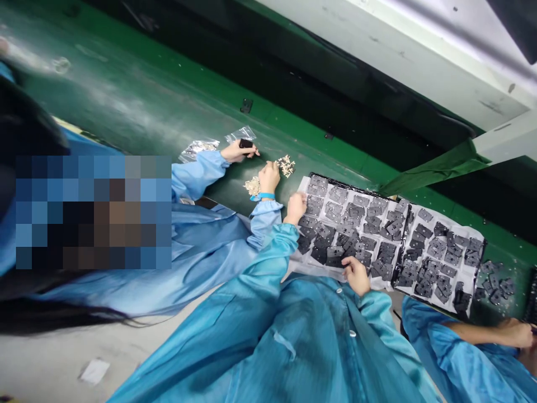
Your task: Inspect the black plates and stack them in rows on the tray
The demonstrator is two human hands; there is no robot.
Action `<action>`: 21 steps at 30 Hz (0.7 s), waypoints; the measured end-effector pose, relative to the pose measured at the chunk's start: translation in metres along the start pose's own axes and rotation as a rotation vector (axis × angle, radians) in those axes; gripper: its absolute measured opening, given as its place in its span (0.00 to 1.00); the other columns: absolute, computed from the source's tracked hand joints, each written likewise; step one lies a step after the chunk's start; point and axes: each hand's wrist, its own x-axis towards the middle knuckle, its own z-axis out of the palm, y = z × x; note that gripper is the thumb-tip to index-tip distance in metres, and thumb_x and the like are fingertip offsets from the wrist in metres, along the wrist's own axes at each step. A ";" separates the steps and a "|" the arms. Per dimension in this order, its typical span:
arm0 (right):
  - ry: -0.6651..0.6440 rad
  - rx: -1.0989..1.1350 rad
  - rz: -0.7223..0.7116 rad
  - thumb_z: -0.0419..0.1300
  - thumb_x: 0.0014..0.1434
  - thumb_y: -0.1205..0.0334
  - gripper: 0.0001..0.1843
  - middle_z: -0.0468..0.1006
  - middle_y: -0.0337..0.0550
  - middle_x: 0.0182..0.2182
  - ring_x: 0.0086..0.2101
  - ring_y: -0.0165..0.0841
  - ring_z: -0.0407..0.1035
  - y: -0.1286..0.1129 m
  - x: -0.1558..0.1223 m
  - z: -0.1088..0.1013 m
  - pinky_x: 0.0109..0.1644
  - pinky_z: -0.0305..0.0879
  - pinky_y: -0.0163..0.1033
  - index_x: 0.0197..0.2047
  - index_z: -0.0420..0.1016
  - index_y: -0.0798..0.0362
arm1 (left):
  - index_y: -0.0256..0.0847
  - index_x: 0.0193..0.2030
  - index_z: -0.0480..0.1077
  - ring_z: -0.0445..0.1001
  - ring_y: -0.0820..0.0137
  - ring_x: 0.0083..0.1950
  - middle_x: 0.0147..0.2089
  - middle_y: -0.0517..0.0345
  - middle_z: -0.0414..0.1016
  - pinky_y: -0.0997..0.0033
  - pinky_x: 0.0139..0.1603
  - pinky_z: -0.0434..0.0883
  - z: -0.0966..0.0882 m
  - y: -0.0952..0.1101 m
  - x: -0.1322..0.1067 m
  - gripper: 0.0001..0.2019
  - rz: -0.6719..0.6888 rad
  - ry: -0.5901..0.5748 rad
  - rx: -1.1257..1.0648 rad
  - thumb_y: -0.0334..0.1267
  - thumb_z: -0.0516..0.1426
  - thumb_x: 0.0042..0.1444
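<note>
My left hand (296, 208) has its fingers curled over the left edge of a black tray (351, 183) with a white liner. Flat dark plastic parts (331, 211) lie in the tray's compartments, some in rows and some heaped loosely. At the near edge of the same tray is my right hand (356, 276), its fingers slightly apart, their tips close to a dark plastic part (335, 255). I see no part clearly lifted in either hand.
A second lined tray (460, 221) of dark parts adjoins on the right, with loose parts (495, 281) beyond it. To the left, a co-worker's hands (269, 176) work among small pale pieces (286, 166) and clear plastic bags (199, 149). Another person's hand (517, 332) shows at far right.
</note>
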 end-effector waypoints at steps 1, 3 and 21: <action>-0.007 0.002 -0.001 0.48 0.50 0.67 0.15 0.76 0.38 0.25 0.21 0.31 0.70 -0.003 0.002 0.000 0.29 0.67 0.36 0.39 0.71 0.52 | 0.36 0.42 0.74 0.75 0.62 0.41 0.36 0.51 0.77 0.63 0.51 0.70 0.004 0.001 -0.005 0.12 -0.023 0.002 0.024 0.25 0.58 0.50; -0.011 0.000 -0.003 0.49 0.51 0.66 0.15 0.78 0.40 0.29 0.21 0.30 0.70 -0.008 0.006 -0.001 0.29 0.66 0.35 0.40 0.72 0.52 | 0.38 0.47 0.73 0.76 0.60 0.44 0.37 0.50 0.77 0.62 0.52 0.70 0.011 0.004 -0.011 0.14 -0.068 -0.003 0.070 0.29 0.59 0.52; 0.049 0.170 0.021 0.57 0.52 0.60 0.10 0.76 0.41 0.34 0.24 0.29 0.66 -0.023 -0.002 -0.011 0.27 0.62 0.34 0.38 0.73 0.52 | 0.37 0.61 0.58 0.71 0.59 0.58 0.55 0.44 0.71 0.61 0.59 0.67 0.016 0.021 -0.025 0.28 -0.091 0.028 0.092 0.33 0.61 0.55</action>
